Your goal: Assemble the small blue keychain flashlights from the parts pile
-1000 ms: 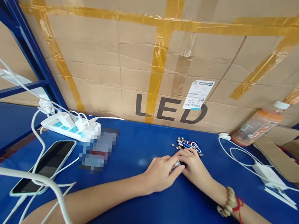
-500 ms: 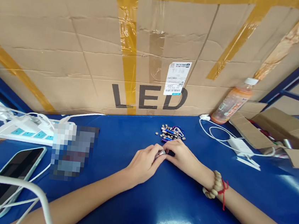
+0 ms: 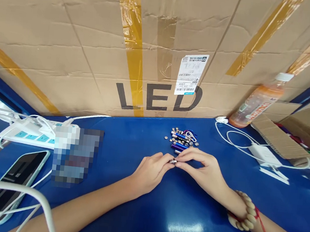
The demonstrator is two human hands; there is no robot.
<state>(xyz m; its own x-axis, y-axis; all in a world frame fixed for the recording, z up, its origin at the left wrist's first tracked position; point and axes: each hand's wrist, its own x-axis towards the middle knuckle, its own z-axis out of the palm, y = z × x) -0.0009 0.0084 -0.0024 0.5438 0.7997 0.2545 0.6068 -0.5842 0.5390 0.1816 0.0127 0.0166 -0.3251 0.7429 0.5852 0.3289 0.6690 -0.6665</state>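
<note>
One metal piece (image 3: 172, 161) in left hand (image 3: 149, 171), right hand (image 3: 207, 172), open tabletop (image 3: 144, 218) nearer

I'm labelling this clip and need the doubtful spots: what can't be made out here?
Head view:
Small silver part, pinched between left hand and right hand: mostly covered by fingertips, too small to identify.
Pile of small parts behind it: too small to count.
Patch beside the power strip: pixelated.
Phone: cut off by the bottom-left edge, crossed by cables.
Box label: print too small.

Bright, even light; overhead glare on the blue table (image 3: 184, 228) at lower centre, edges bowed, a pixelated patch centre-left
</note>
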